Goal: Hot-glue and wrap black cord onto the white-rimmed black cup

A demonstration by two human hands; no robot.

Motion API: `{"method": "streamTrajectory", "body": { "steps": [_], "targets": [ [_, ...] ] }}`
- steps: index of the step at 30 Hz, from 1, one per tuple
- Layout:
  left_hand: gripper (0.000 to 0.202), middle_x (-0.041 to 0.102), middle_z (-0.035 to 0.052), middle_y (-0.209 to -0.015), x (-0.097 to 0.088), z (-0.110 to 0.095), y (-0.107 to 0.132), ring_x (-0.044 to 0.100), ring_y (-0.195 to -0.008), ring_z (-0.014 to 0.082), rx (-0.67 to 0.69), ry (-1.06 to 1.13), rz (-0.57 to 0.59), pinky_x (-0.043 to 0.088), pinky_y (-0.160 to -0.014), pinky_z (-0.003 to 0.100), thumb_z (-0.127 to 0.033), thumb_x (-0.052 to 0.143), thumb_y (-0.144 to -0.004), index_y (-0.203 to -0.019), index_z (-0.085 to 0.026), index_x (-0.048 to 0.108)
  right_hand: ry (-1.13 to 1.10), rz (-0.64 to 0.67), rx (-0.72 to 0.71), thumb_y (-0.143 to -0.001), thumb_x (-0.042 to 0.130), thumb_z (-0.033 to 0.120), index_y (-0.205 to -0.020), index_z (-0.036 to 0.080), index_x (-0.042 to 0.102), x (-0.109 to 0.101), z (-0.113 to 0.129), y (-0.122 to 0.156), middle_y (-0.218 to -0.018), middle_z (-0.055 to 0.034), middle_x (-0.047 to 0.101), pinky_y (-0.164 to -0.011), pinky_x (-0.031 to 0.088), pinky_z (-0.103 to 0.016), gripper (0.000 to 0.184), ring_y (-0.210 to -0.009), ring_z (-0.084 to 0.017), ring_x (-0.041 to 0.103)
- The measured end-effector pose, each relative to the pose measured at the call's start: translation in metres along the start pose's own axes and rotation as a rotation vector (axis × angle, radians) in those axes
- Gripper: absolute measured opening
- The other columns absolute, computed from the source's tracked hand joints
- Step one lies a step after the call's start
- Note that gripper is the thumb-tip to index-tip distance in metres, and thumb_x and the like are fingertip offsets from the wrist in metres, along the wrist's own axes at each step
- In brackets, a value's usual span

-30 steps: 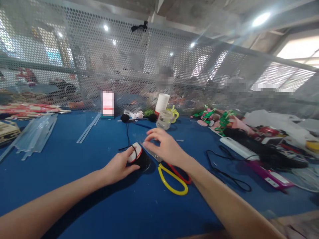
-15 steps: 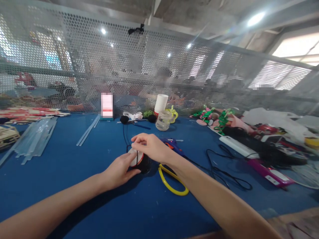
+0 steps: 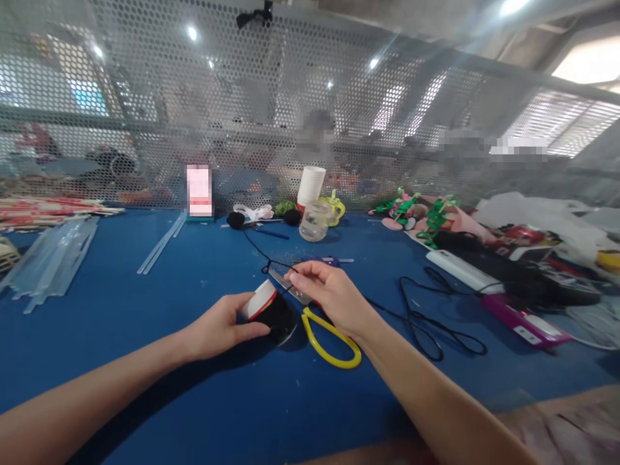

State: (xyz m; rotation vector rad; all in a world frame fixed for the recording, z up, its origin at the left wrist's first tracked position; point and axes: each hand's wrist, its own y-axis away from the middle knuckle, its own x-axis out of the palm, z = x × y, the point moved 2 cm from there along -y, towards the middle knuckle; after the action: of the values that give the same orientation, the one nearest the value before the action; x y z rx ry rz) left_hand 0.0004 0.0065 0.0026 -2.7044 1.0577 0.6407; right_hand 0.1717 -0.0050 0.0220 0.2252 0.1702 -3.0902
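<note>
My left hand [image 3: 220, 326] grips a paper cup [image 3: 262, 298] from the left, thumb below and fingers behind. The cup leans over, its rim end white with a red edge, and black yarn [image 3: 279, 320] covers the rest. To the right of the cup, my right hand [image 3: 334, 294] pinches a strand of black yarn [image 3: 256, 245], which has a small loop in it and runs back toward a black yarn ball [image 3: 236, 220]. Partly beneath my right hand lie scissors with yellow handles [image 3: 357, 360]; their metal blades point toward the upper left.
Behind my right hand is a blue glue gun [image 3: 327, 261]. Farther back stand a clear plastic jar [image 3: 314, 223] and stacked white cups [image 3: 310, 185]. Clear glue sticks [image 3: 61, 261] lie left. A purple-and-white power strip [image 3: 526, 329] and black cable [image 3: 411, 316] lie right.
My right hand has moved from the cup's rim to its right, drawing the yarn strand along. The cup has turned in my left hand, and the scissor blades have come into sight.
</note>
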Motion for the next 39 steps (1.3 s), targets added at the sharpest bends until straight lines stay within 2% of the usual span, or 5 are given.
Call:
{"method": "streamTrajectory", "body": {
  "steps": [12,16,23,32,39],
  "targets": [
    [0.022,0.062,0.0009,-0.085,0.004,-0.011,0.005,0.054,-0.079,0.0174,0.026,-0.034,0.073,0.043,-0.076,0.028,-0.030,0.053,-0.072,-0.087,-0.014,0.056,0.020,0.025,0.021,-0.070,0.054,0.039,-0.074,0.016,0.051,-0.002,-0.020,-0.002,-0.074,-0.0032,0.058,-0.070,0.042,-0.031,0.023,-0.069,-0.014,0.055],
    [0.022,0.062,0.0015,-0.086,0.004,-0.012,0.006,0.054,-0.081,0.0178,0.041,-0.033,0.073,0.043,-0.077,0.028,-0.029,0.054,-0.072,-0.088,-0.014,0.056,0.006,0.059,0.016,-0.072,0.052,0.038,-0.073,0.017,0.050,0.001,-0.021,-0.001,-0.071,-0.0008,0.055,-0.069,0.042,-0.029,0.021,-0.068,-0.013,0.054],
    [0.016,0.059,0.0012,-0.083,0.004,-0.015,0.007,0.054,-0.081,0.0162,0.102,-0.082,0.050,0.042,-0.076,0.024,-0.026,0.055,-0.073,-0.083,-0.014,0.055,0.172,0.064,-0.058,-0.077,0.045,0.037,-0.072,0.018,0.046,0.005,-0.018,0.004,-0.064,0.0029,0.046,-0.056,0.036,-0.023,0.020,-0.059,-0.010,0.043],
    [0.018,0.057,0.0034,-0.089,0.004,-0.014,0.006,0.052,-0.084,0.0163,0.177,-0.127,0.052,0.040,-0.079,0.025,-0.024,0.053,-0.074,-0.089,-0.014,0.054,0.238,0.046,-0.084,-0.083,0.032,0.036,-0.072,0.020,0.038,0.015,-0.016,0.013,-0.066,0.0026,0.041,-0.056,0.035,-0.024,0.021,-0.062,-0.011,0.041],
    [0.030,0.058,0.0033,-0.088,0.007,-0.015,0.008,0.052,-0.085,0.0186,0.028,-0.068,0.062,0.040,-0.078,0.028,-0.029,0.058,-0.068,-0.093,-0.013,0.052,0.478,-0.048,-0.238,-0.084,0.030,0.031,-0.076,0.019,0.037,0.019,-0.017,0.015,-0.068,0.0000,0.044,-0.057,0.037,-0.027,0.016,-0.061,-0.013,0.044]
  ]
}}
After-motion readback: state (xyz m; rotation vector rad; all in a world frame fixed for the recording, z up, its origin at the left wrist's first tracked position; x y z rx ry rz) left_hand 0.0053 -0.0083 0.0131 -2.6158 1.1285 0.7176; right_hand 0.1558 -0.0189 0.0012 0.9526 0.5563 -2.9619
